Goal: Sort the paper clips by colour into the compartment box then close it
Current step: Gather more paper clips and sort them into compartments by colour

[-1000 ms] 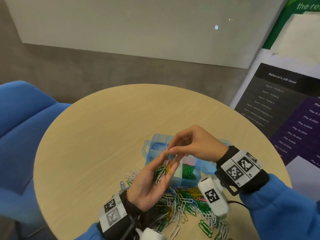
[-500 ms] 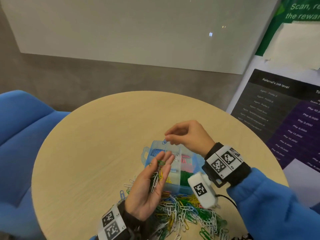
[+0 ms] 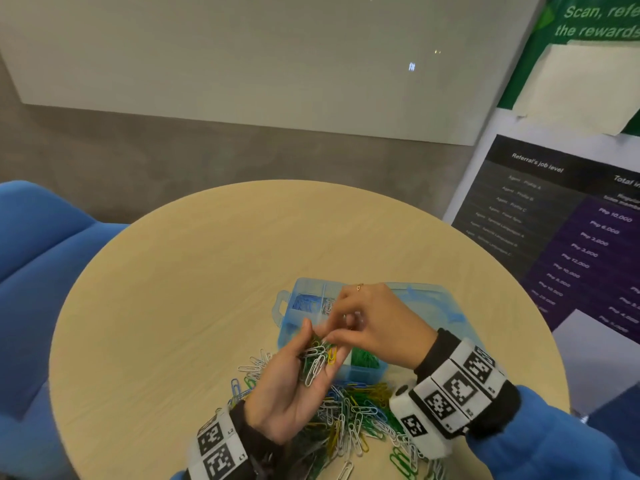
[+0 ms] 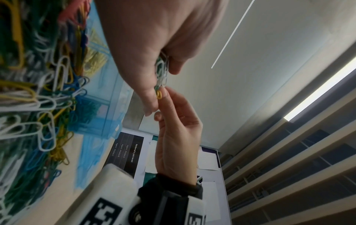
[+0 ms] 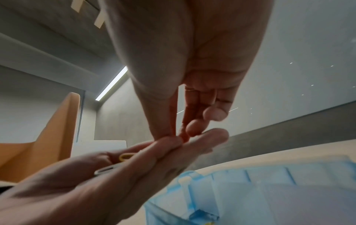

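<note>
My left hand [image 3: 287, 386] is palm up over the near edge of the light blue compartment box [image 3: 287, 327]. Its thumb holds a small bunch of white, green and yellow paper clips [image 3: 317, 360] against its fingers. My right hand [image 3: 374, 327] reaches over the box and pinches a clip at the left fingertips; the left wrist view shows a yellow clip [image 4: 159, 94] there. Blue clips [image 3: 304, 303] and green clips [image 3: 363, 360] lie in separate compartments. The lid [image 3: 426, 303] lies open to the right. A mixed pile of clips [image 3: 353, 414] covers the table below my hands.
The round wooden table [image 3: 173, 323] has bare surface to the left and behind the box. A blue chair [image 3: 41, 271] stands at the left. A printed poster [image 3: 571, 237] leans at the table's right edge.
Half a second ago my right hand was over the box's far compartments with a blue clip. It has come back to the bunch in my left hand.
</note>
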### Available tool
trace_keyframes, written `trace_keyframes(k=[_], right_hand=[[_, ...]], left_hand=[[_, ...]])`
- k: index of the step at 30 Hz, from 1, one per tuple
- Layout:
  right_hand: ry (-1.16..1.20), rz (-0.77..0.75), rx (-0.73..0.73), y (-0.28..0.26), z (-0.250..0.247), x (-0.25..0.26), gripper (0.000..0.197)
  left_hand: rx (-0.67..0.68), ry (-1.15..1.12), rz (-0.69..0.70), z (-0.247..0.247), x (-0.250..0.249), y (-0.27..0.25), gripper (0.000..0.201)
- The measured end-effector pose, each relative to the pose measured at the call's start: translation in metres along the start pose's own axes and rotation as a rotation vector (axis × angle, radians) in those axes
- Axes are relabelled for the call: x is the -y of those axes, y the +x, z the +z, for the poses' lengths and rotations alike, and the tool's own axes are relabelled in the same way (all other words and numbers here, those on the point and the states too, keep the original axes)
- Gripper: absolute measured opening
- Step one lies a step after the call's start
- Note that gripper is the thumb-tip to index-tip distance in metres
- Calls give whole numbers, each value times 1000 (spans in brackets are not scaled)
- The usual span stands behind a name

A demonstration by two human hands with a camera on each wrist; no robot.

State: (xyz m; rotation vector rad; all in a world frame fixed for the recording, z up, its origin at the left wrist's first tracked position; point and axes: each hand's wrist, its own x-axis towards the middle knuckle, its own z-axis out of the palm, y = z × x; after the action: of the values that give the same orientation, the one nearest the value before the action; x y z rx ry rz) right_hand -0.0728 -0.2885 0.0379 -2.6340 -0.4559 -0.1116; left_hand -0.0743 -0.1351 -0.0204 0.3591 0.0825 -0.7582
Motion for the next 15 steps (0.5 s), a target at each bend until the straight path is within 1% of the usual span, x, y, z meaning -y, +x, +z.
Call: trace_keyframes(k=[5,9,10,13,15], right_hand=[[16,52,53,-21,-6,-5,12],[38,73,92,-32,-11,-11,4],[45,72,95,-34,-12,-12,5],[67,66,57,-39,-15,-15,6],[69,77,0,-40,-14,-18,5]], left_hand=[[-6,-12,-169,1,4,3,58],[-17,16,-259,12,7,7,59],[-23,37,-277,14,7,9,61],[-27,88,-308,21,5,17,65],[-6,87,-311,22,6,22,62]])
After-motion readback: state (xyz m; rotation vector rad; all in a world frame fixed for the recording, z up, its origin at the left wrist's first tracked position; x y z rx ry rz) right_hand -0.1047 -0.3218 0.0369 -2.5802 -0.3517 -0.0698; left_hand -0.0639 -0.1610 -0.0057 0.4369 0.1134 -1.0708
